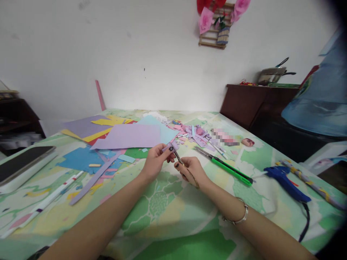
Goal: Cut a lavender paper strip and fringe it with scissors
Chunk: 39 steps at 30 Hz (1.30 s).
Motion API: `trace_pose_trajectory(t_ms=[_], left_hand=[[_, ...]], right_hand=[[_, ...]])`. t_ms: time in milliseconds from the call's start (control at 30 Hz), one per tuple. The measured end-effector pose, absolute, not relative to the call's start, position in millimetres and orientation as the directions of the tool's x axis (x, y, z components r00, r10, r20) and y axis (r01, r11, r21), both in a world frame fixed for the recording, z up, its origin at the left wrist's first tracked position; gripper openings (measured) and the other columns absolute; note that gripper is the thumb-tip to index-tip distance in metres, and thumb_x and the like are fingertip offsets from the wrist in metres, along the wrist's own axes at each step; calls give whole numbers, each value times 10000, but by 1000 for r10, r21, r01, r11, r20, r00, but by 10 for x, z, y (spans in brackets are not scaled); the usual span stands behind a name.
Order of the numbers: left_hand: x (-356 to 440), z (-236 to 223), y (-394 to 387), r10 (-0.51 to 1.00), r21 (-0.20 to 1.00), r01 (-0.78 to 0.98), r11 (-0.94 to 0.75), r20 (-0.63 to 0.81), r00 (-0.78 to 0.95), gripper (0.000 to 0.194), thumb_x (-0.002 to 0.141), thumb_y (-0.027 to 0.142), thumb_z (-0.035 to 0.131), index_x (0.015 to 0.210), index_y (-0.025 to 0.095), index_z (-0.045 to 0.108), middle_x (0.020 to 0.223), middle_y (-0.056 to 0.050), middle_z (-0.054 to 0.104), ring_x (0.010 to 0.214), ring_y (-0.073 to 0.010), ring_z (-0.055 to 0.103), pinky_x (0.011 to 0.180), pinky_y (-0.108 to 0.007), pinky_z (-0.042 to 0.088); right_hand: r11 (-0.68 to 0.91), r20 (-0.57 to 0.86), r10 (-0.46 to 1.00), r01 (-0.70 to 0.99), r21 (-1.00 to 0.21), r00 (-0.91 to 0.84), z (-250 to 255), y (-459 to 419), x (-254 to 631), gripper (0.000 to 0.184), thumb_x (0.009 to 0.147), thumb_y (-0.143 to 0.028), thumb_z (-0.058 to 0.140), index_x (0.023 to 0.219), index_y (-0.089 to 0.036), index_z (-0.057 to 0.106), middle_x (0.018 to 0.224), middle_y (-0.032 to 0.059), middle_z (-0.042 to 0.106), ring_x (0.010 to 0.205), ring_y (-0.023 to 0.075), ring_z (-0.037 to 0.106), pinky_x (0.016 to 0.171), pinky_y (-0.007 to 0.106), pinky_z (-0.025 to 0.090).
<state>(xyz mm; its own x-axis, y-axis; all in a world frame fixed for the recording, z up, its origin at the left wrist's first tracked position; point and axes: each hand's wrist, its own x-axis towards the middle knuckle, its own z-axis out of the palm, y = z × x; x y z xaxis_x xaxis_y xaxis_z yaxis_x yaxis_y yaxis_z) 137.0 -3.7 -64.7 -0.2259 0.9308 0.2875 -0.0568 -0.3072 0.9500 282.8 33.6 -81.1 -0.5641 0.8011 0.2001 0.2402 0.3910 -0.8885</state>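
Between thumb and fingers, my left hand (158,159) pinches a small piece of lilac paper (174,145). My right hand (193,170) is closed around the handles of a pair of scissors (178,156), whose blades point up and left against the lilac piece. How far the blades are parted I cannot make out. Just beyond my hands lies a large lilac sheet (130,136), overlapping a light blue sheet (166,133). A green utility knife (230,170) with its blade out rests right of my right hand.
A blue glue gun (287,185) with a black cord lies at the right, beside a braided strip (306,180). Paper scraps (196,133) are heaped beyond my hands. Leftward are blue paper (77,159), white pens (54,196) and a phone (24,162). A wall closes the far side.
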Motion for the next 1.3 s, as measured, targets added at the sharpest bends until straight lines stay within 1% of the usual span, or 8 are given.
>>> trace_pose_trajectory(t_ms=[367,567,767,1300], left_hand=[[1367,-650,-41,936,951,-74,-300,279,-217,228,748,340,650,680,141,562,591,-5,609,528,-105,547,539,-235,397],[1368,-648,-40,936,949,-81,-305,283,-212,211,752,325,646,689,138,572,602,-8,612,537,-106,551,543,-233,391],[1360,-650,-37,945,927,-212,-311,277,-176,170,758,304,623,703,144,600,616,0,601,563,-115,561,578,-248,401],[1362,-659,-29,937,934,-155,-323,292,-193,183,752,304,641,687,143,583,613,-3,606,559,-115,560,568,-252,402]], right_hand=[[421,216,803,273,-865,-555,-819,346,2830,475,707,-552,593,490,-191,371,390,-41,365,368,73,322,372,202,223],[405,213,809,257,-877,-549,-802,333,2830,484,699,-553,599,484,-192,360,387,-43,357,370,72,313,377,204,220],[393,208,812,248,-885,-546,-797,325,2823,480,700,-576,575,496,-195,367,393,-47,341,368,71,305,373,206,210],[388,202,805,237,-891,-557,-816,335,2830,462,718,-523,599,493,-192,368,379,-45,366,356,70,317,369,202,224]])
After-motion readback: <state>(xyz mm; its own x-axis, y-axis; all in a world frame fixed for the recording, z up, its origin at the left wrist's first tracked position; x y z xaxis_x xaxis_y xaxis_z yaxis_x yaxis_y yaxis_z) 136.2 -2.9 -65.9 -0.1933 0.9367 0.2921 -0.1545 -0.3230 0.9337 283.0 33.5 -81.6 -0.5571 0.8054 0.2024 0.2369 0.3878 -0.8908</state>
